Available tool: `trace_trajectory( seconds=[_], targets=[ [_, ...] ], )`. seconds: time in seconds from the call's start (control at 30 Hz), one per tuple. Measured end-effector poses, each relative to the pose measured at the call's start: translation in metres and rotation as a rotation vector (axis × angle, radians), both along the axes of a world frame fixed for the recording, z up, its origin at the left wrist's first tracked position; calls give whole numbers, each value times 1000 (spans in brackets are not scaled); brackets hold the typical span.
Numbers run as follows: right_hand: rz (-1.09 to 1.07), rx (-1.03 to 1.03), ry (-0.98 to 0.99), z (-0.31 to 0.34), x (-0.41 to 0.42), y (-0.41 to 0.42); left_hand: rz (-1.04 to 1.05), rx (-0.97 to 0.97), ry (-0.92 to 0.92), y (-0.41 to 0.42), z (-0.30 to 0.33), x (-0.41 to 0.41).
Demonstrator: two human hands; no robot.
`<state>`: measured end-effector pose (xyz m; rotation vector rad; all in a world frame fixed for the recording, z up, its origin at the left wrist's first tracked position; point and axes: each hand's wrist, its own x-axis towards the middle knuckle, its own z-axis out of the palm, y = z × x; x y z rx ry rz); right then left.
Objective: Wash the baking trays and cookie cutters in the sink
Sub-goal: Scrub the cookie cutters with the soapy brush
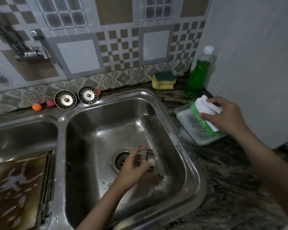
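Note:
My right hand (226,116) grips a white-handled scrub brush with green bristles (204,120) over a small soapy tray (191,128) on the counter right of the sink. Down in the right basin (176,123), my left hand (133,166) pinches a small metal cookie cutter (147,155) near the drain (120,159); the cutter is blurred. Another cutter with a scalloped edge (160,180) lies on the basin floor. A browned baking tray (18,186) streaked with foam lies in the left basin.
A green dish-soap bottle (199,73) and stacked yellow-green sponges (164,79) stand at the back right by the wall. Two sink strainers (65,99) and small orange and pink balls (37,107) sit on the back ledge. The tap (29,53) is at the upper left.

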<state>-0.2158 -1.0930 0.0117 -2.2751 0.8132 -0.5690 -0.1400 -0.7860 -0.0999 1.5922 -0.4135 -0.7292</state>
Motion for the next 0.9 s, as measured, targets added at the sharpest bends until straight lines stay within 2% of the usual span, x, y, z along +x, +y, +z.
trace_trajectory(
  seconds=[0.1,0.4,0.5,0.6,0.73,0.9],
  targets=[
    [44,-48,90,-16,7,-6,44,-76,101,0,9,-5],
    [80,-21,152,-35,15,-6,135,-167,330,14,12,-11],
    [78,-21,136,-27,14,-5,110,-211,424,18,18,-11],
    [57,15,30,-7,12,8,124,-259,507,19,25,-10],
    [67,186,-132,15,12,54,178,-324,578,18,29,-5],
    [297,591,-193,0,6,146,174,-403,590,10,31,-4]
  ],
)
